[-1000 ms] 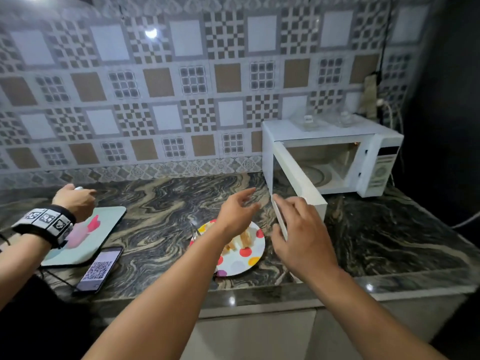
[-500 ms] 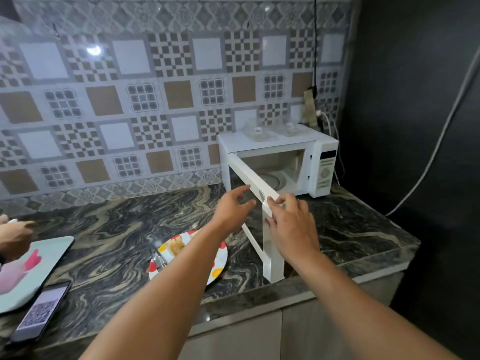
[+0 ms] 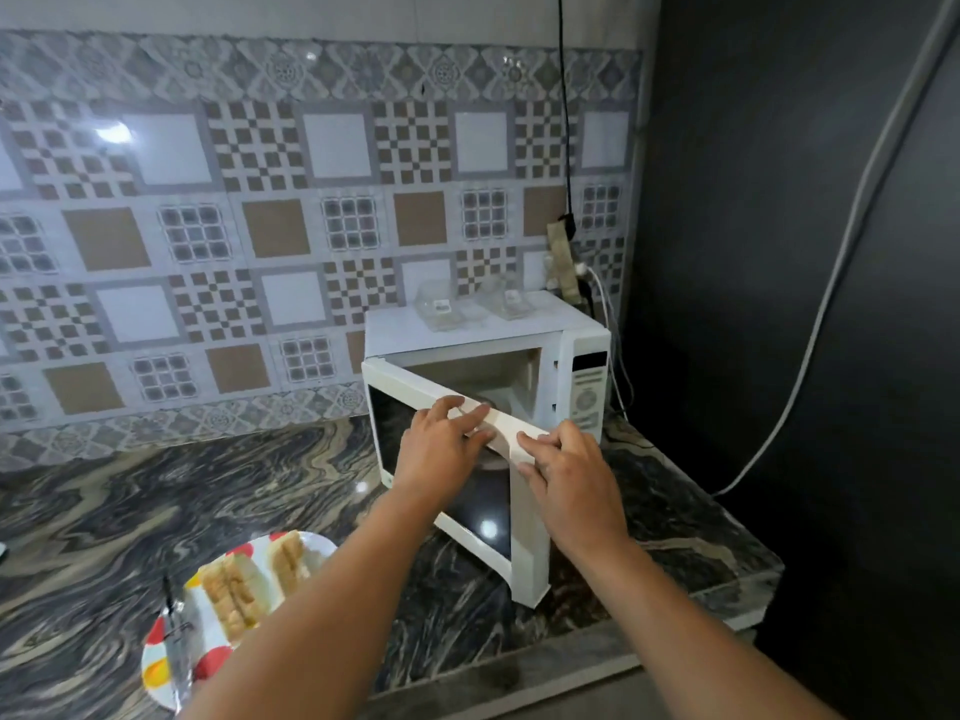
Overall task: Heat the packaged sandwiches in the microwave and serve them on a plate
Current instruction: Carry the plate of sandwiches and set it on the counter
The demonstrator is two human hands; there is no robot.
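A white microwave (image 3: pixel 524 324) stands at the back right of the counter, its door (image 3: pixel 467 506) swung partly open towards me. My left hand (image 3: pixel 441 449) rests on the door's top edge with fingers stretched over it. My right hand (image 3: pixel 566 470) touches the door's outer top corner, fingers lying along the edge. The cavity behind the door looks bare apart from its turntable. Two sandwich halves (image 3: pixel 249 579) lie on a white plate with coloured dots (image 3: pixel 166 662) at the lower left, partly behind my left forearm.
Two clear plastic sandwich packs (image 3: pixel 441 306) sit on top of the microwave. A power strip (image 3: pixel 563 262) and cables hang at the wall corner. A grey cable (image 3: pixel 810 350) runs down the dark right wall. The marbled counter ends just right of the microwave.
The view has swung right and closer to the microwave. Both hands have moved up onto the door's top edge, and the door has swung further towards the closed position.
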